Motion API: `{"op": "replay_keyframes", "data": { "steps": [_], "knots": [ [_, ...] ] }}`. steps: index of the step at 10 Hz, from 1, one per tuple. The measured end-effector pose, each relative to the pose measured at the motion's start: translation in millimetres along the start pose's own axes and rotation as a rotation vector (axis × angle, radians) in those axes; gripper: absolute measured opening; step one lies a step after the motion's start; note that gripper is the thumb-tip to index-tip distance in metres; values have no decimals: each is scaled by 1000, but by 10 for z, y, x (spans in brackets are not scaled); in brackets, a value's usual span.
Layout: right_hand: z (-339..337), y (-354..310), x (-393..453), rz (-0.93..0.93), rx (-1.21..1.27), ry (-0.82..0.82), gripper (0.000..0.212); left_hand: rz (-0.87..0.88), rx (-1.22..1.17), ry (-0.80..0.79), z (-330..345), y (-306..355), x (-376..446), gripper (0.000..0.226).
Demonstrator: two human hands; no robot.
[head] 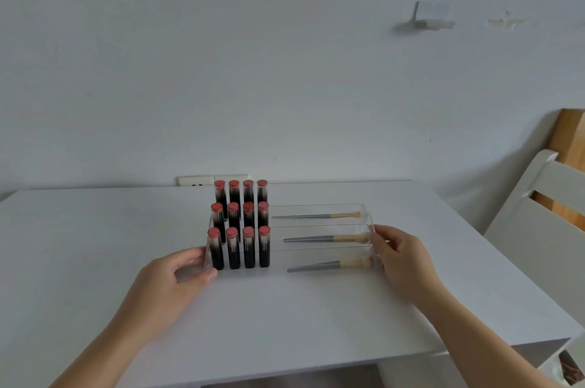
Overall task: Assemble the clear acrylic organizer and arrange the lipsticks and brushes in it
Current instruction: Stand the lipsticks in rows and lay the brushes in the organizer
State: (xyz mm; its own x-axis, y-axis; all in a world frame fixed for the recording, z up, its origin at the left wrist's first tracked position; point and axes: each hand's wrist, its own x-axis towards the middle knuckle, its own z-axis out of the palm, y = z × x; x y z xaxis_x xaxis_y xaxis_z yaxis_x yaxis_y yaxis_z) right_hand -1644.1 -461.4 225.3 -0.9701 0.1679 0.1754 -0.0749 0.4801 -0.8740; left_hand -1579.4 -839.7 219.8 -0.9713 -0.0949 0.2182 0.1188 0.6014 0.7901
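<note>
I see the white table (pixel 95 229) carrying the clear acrylic organizer (pixel 316 208) near its far edge, roughly midway along. My left hand (pixel 177 273) grips the organizer's left end wall, thumb at the front and fingers curled behind; my right hand (pixel 402 256) pinches the right end wall. Twelve lipsticks (pixel 248 248) stand upright in three stepped rows on the left side. Three brushes (pixel 326 238) lie lengthwise, one per tier, on the right.
</note>
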Motion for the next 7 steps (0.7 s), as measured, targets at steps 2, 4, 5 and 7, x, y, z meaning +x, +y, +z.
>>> {"op": "replay_keyframes", "data": {
  "steps": [2, 4, 5, 7],
  "knots": [
    [13, 41, -16, -56, -20, -24, 16, -4, 45, -6, -24, -8, 70, 35],
    [46, 50, 23, -55, -18, -22, 16, -11, 105, -1, -48, -10, 105, 28],
    [28, 74, 13, -42, 0, -26, 15, -10, 99, 6, -39, 27, 85, 26],
    [-48, 9, -98, 18, 57, 26, 15, -41, 109, 19, -53, 60, -54, 30]
  ]
}}
